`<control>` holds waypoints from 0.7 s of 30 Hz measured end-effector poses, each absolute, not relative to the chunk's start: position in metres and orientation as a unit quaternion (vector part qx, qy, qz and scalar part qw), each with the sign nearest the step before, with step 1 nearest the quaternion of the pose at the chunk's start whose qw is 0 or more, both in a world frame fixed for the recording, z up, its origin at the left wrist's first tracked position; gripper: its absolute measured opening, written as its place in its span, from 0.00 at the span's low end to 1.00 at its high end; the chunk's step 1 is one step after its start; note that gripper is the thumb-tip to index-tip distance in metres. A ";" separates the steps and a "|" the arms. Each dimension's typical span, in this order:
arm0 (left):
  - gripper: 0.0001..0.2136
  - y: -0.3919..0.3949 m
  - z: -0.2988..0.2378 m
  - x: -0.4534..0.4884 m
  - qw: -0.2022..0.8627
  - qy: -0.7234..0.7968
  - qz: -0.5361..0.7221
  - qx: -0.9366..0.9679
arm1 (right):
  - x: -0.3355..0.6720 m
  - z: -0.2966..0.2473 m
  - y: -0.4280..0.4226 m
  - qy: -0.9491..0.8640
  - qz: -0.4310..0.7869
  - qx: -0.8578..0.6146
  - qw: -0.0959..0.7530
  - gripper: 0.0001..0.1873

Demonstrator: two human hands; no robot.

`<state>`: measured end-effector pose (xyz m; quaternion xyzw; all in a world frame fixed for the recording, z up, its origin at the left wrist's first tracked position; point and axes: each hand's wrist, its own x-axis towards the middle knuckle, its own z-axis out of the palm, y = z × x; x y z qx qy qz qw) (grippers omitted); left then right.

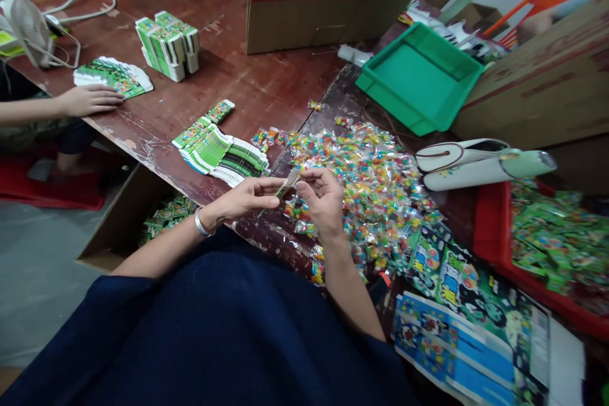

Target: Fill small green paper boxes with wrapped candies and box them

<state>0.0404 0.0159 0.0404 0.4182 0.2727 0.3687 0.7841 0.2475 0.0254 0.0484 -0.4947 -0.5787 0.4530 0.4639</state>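
Note:
My left hand, with a metal bracelet at the wrist, pinches a small flat green-and-white carton between thumb and fingers. At the carton's upper end is my right hand, its thumb and fingers closed around that end; whether a candy is in them is hidden. Under and beyond my right hand spreads a large heap of wrapped colourful candies. Just past my left hand lies a fanned row of flat green cartons on the dark red table.
Stacked cartons and a small white fan stand at the far left. Another person's hand rests by more cartons. A green tray, a cardboard box, a white pouch and a red crate of green packets surround the heap.

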 end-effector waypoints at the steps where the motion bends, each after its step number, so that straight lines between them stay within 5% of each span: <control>1: 0.22 0.016 0.039 0.043 0.783 0.282 0.383 0.401 | 0.245 0.045 0.024 -0.576 0.452 -0.499 0.463 0.24; 6: 0.19 0.018 0.030 0.053 0.739 0.355 0.471 0.327 | 0.234 0.026 0.010 -0.550 0.473 -0.504 0.468 0.27; 11: 0.15 0.018 0.021 0.057 0.607 0.441 0.501 0.432 | 0.225 0.012 0.002 -0.529 0.418 -0.536 0.508 0.17; 15: 0.28 0.008 0.015 0.058 0.500 0.481 0.527 0.491 | 0.219 0.007 0.001 -0.508 0.402 -0.536 0.541 0.21; 17: 0.32 0.003 0.015 0.058 0.494 0.464 0.514 0.526 | 0.216 0.008 0.000 -0.502 0.385 -0.532 0.562 0.23; 21: 0.24 0.002 0.016 0.056 0.514 0.435 0.486 0.557 | 0.216 0.010 0.001 -0.538 0.343 -0.522 0.566 0.16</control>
